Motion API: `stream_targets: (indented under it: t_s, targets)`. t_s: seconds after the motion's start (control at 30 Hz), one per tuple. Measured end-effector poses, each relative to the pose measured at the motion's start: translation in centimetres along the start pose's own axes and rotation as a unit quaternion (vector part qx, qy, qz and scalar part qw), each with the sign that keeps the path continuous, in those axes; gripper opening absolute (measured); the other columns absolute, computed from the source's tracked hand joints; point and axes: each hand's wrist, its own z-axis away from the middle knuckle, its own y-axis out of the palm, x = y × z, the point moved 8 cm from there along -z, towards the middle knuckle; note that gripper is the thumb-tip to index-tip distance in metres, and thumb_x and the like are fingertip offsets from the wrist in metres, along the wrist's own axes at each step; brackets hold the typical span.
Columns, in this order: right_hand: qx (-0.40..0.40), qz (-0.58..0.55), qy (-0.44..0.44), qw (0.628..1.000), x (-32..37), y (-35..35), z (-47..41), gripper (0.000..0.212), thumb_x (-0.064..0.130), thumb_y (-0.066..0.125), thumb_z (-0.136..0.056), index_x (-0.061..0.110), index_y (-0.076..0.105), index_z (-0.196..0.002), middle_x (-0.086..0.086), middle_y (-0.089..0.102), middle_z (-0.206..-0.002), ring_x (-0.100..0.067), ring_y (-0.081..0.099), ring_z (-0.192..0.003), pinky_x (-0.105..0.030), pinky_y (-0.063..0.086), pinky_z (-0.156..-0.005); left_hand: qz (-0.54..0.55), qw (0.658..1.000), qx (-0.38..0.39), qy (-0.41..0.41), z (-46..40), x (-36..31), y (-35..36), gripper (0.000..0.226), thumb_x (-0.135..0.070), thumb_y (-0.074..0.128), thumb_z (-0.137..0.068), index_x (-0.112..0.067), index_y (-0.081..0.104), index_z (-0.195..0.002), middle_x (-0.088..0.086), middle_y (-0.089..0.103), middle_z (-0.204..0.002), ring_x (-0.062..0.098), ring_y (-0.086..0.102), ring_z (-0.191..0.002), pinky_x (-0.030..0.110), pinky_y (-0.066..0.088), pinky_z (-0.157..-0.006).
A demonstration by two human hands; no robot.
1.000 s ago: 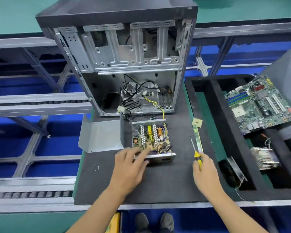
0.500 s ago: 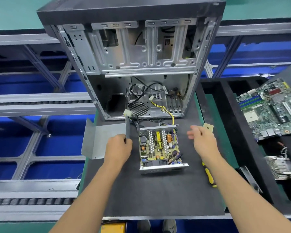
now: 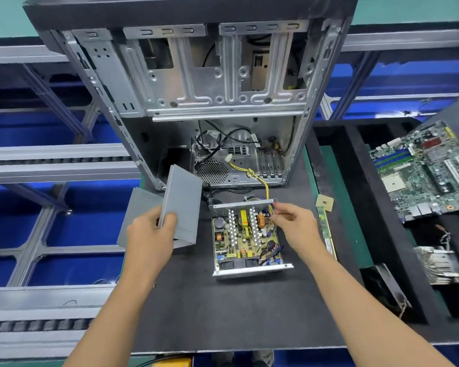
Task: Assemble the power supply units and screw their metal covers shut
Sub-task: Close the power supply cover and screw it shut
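An open power supply unit (image 3: pixel 245 235) lies on the black mat, its circuit board, heatsinks and coils exposed. My left hand (image 3: pixel 150 235) grips the bent grey metal cover (image 3: pixel 182 207) and holds it lifted and tilted to the left of the unit. My right hand (image 3: pixel 293 223) reaches over the unit's far right corner, fingertips pinching at the bundle of wires (image 3: pixel 270 209) there. A yellow cable (image 3: pixel 260 181) runs from that corner into the case behind. The screwdriver is hidden from view.
An open computer case (image 3: pixel 196 102) stands upright at the back of the black mat (image 3: pixel 223 313). A memory stick (image 3: pixel 326 234) and a small chip (image 3: pixel 324 201) lie to the right. A foam tray (image 3: pixel 355 181) on the right holds a motherboard (image 3: pixel 424 170) and a heatsink (image 3: pixel 437 264).
My left hand has raised the metal cover off the mat and tilted it. My right hand, which let go of the screwdriver earlier, has moved onto the unit's far right corner wires.
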Motion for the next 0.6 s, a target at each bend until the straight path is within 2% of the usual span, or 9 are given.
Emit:
stream_targets:
  t_s: [0.07,0.13,0.2,0.3,0.37,0.43,0.53,0.6]
  targets:
    - [0.001,-0.004,-0.010,1.000,-0.1,0.1,0.1,0.031,0.005,0.070,-0.089,0.019,0.072,-0.117,0.011,0.069,-0.096,0.004,0.063,-0.088,-0.010,0.047,-0.081,0.022,1.000,0.006,0.008,0.2,-0.4,0.0,0.027,-0.018,0.053,-0.096,-0.020,0.061,-0.070,-0.008,0.054,-0.052,0.010,0.045,-0.054,0.014,0.033,-0.042]
    - [-0.006,-0.015,-0.015,1.000,-0.2,0.0,0.1,0.029,0.007,0.073,-0.088,0.024,0.073,-0.110,0.010,0.070,-0.095,0.003,0.064,-0.087,-0.012,0.048,-0.082,0.036,0.999,0.012,0.019,0.4,-1.0,-0.3,0.025,-0.020,0.055,-0.097,-0.022,0.063,-0.074,-0.006,0.055,-0.055,0.012,0.042,-0.056,0.018,0.034,-0.046]
    - [-0.022,-0.036,-0.010,0.999,0.0,-0.2,0.0,0.027,0.007,0.076,-0.084,0.030,0.073,-0.099,0.009,0.072,-0.090,0.002,0.066,-0.082,-0.016,0.052,-0.083,0.061,0.997,0.017,0.035,0.7,-1.7,-0.8,0.026,-0.021,0.055,-0.097,-0.020,0.064,-0.073,0.005,0.056,-0.060,0.011,0.040,-0.055,0.019,0.033,-0.048]
    - [-0.038,-0.022,-0.021,0.999,0.2,-0.1,0.1,0.022,0.007,0.073,-0.087,0.020,0.076,-0.104,0.010,0.072,-0.090,0.000,0.066,-0.085,-0.021,0.051,-0.088,0.122,0.991,0.025,0.047,1.1,-2.7,-1.9,0.026,-0.033,0.057,-0.092,-0.014,0.065,-0.078,0.019,0.063,-0.078,0.012,0.050,-0.064,0.028,0.042,-0.058]
    - [-0.027,0.003,-0.034,0.999,0.1,0.1,0.3,0.023,0.009,0.068,-0.091,0.017,0.075,-0.112,0.008,0.071,-0.101,-0.003,0.064,-0.094,-0.019,0.046,-0.092,0.169,0.984,0.021,0.045,1.1,-3.1,-2.7,0.025,-0.041,0.057,-0.087,-0.021,0.071,-0.085,0.013,0.069,-0.082,0.015,0.058,-0.069,0.035,0.047,-0.064]
    - [0.006,0.011,-0.044,0.999,-0.3,0.3,0.4,0.028,0.009,0.063,-0.095,0.020,0.072,-0.120,0.009,0.066,-0.110,-0.005,0.061,-0.102,-0.017,0.042,-0.094,0.220,0.974,0.017,0.040,1.2,-3.5,-3.3,0.022,-0.043,0.058,-0.084,-0.028,0.074,-0.087,0.003,0.072,-0.080,0.016,0.063,-0.072,0.039,0.051,-0.068]
    - [0.065,-0.003,-0.048,0.997,-0.4,0.5,0.6,0.039,0.008,0.066,-0.093,0.031,0.066,-0.125,0.012,0.066,-0.106,-0.005,0.061,-0.096,-0.012,0.045,-0.090,0.285,0.957,0.020,0.045,1.4,-4.3,-3.6,0.020,-0.038,0.062,-0.085,-0.024,0.075,-0.086,-0.002,0.073,-0.081,0.018,0.064,-0.073,0.036,0.054,-0.070]
    - [0.043,-0.013,-0.055,0.997,-0.2,-0.3,0.6,0.043,0.008,0.068,-0.091,0.032,0.063,-0.126,0.010,0.068,-0.098,-0.007,0.065,-0.089,-0.016,0.050,-0.087,0.321,0.945,0.028,0.052,1.7,-4.8,-3.8,0.019,-0.034,0.063,-0.086,-0.021,0.076,-0.087,-0.002,0.074,-0.083,0.016,0.065,-0.074,0.029,0.056,-0.068]
